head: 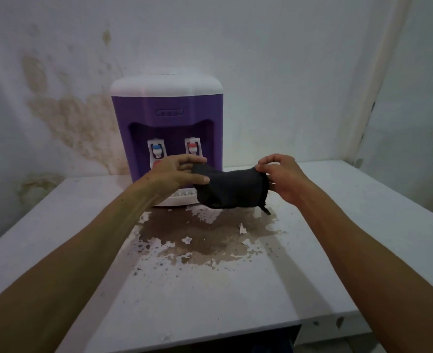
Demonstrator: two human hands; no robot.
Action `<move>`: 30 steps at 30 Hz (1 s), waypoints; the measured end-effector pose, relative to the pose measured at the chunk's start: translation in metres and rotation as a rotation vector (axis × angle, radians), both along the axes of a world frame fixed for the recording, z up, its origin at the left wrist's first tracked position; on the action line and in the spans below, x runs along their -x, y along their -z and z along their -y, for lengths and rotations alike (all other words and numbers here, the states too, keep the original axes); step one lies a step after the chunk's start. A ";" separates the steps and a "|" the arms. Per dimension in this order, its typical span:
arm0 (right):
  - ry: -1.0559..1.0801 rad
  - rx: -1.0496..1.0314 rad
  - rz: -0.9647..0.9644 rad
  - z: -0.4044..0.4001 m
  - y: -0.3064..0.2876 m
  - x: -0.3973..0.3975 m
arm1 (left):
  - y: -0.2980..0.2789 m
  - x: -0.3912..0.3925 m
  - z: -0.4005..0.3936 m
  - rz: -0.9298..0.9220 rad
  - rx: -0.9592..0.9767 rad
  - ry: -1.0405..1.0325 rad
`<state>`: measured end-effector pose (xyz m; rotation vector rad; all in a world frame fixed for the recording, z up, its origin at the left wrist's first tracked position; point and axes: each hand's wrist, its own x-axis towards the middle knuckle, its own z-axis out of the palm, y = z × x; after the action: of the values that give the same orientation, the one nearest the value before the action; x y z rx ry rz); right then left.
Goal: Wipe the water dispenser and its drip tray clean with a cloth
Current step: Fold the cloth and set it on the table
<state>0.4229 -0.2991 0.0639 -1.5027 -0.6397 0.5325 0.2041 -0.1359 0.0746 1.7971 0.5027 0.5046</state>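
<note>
A purple water dispenser [167, 115] with a white top stands on the table against the wall. It has a blue tap [157, 149] and a red tap [192, 147]. Its white drip tray [177, 197] shows partly below my left hand. A dark grey cloth [232, 188] is stretched in the air in front of the dispenser's lower right. My left hand [177, 173] pinches the cloth's left end. My right hand [283, 178] pinches its right end.
The white table [337, 225] has a large brown patch of peeled paint [205, 235] just in front of the dispenser. The wall [65, 115] behind is stained on the left. A side wall closes the right. The table's front edge runs at the bottom.
</note>
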 end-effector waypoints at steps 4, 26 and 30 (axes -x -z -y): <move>-0.064 0.009 0.008 0.007 -0.003 -0.005 | -0.004 -0.004 0.005 -0.081 -0.192 -0.035; -0.056 0.316 0.566 0.022 0.013 -0.014 | 0.008 -0.028 0.002 -0.186 -0.319 -0.205; -0.215 0.089 0.069 0.033 0.025 -0.018 | 0.021 -0.034 0.007 -0.003 0.017 -0.125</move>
<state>0.4410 -0.3322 0.0392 -1.5500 -0.8464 0.6830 0.2376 -0.1429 0.0540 1.7579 0.6221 0.5824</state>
